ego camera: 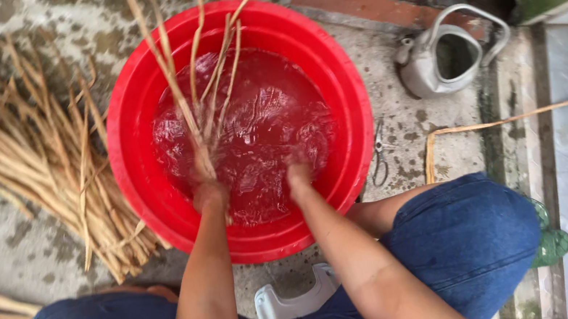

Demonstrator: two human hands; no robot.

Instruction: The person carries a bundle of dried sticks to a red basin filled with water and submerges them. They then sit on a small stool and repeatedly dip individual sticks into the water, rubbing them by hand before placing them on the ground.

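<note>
My left hand is under the rippling water in the round red plastic basin, closed around the bottom ends of a small bunch of long, pale tan plant stalks. The gathered butts sit at my fist near the basin's near side, and the free ends fan up and away out of the water, past the far rim. My right hand is sunk in the water just to the right of the left one; the surface blurs it, so I cannot tell whether its fingers are spread or curled, or whether they touch anything.

I judge these stalks to be light and stiff while dry, since they stand up straight on their own above the water, and likely to go limp and slick where they are soaked. The wet ends may slide against each other, so the firm place to hold is where I have them now, at the bundled butts; pinching the thin tips would probably bend or snap them.

To the left of the basin lies a big loose heap of the same dry straw-coloured stalks on the stained concrete floor. To the right are small metal scissors, a dull grey metal kettle farther off, and one bent strip of stalk.
</note>
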